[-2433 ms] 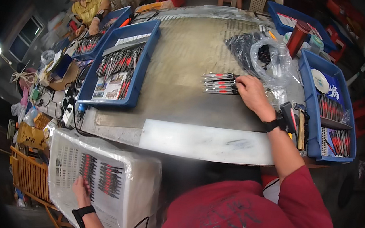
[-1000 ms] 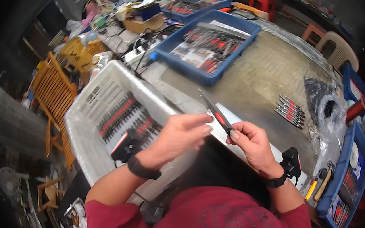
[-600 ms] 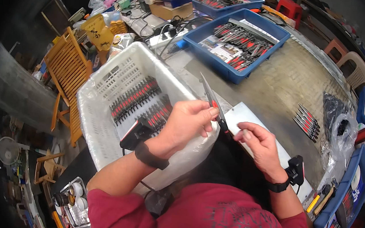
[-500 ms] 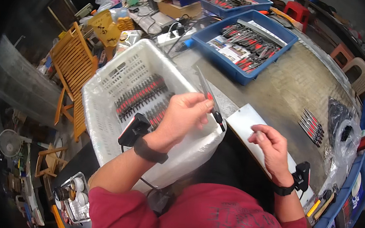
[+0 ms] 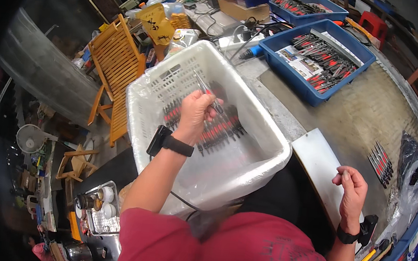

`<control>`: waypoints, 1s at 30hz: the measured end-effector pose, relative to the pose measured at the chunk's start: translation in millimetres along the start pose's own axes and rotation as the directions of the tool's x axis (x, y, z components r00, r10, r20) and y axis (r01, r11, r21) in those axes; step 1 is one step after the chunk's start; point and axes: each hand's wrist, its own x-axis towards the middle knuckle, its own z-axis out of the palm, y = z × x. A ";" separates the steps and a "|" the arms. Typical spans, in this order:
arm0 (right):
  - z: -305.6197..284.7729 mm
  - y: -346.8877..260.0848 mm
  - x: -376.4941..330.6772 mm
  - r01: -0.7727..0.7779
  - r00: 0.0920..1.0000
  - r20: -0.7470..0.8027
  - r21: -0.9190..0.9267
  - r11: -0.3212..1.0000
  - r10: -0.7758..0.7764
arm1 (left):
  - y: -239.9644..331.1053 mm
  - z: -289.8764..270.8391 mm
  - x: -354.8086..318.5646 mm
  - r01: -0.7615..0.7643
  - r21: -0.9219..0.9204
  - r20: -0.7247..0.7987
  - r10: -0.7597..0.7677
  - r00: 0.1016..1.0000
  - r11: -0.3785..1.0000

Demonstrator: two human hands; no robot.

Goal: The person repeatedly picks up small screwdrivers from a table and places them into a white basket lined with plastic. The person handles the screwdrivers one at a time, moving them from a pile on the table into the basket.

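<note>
My left hand (image 5: 196, 113) reaches into a white plastic crate (image 5: 216, 65) and is closed around a slim pointed tool (image 5: 204, 84) with a metal tip and a red and black handle. Its tip points up and away from me. Below and around the hand, rows of similar red and black tools (image 5: 221, 132) lie in the crate, partly hidden by my hand and forearm. My right hand (image 5: 352, 194) hovers by a white board (image 5: 318, 155), fingers curled in toward the thumb, with nothing visible in them.
On the table, a blue tray (image 5: 289, 70) holds many such tools on paper, and a second blue tray (image 5: 333, 14) stands behind it. A small group of tools (image 5: 381, 163) lies to the right, near clear plastic bags (image 5: 409, 190). A wooden folding chair (image 5: 116, 65) stands left of the crate.
My left hand has moved the pointed tool from above the crate's right rim to inside the crate. My right hand remains near the white board, and the whole view has shifted.
</note>
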 end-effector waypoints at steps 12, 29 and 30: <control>-11.2 11.2 -5.1 0.025 0.999 -0.047 -0.019 1.000 -0.026 | -45.3 -52.0 17.2 0.106 -0.022 -0.009 -0.106 0.994 0.994; -17.0 21.6 -8.8 -0.029 0.998 -0.061 -0.049 0.998 0.026 | -87.8 -83.7 9.3 0.351 0.322 -0.239 -0.283 0.929 0.879; -17.3 22.3 -9.0 -0.027 0.998 -0.061 -0.049 0.998 0.024 | -92.3 -86.7 9.3 0.358 0.338 -0.260 -0.279 0.924 0.870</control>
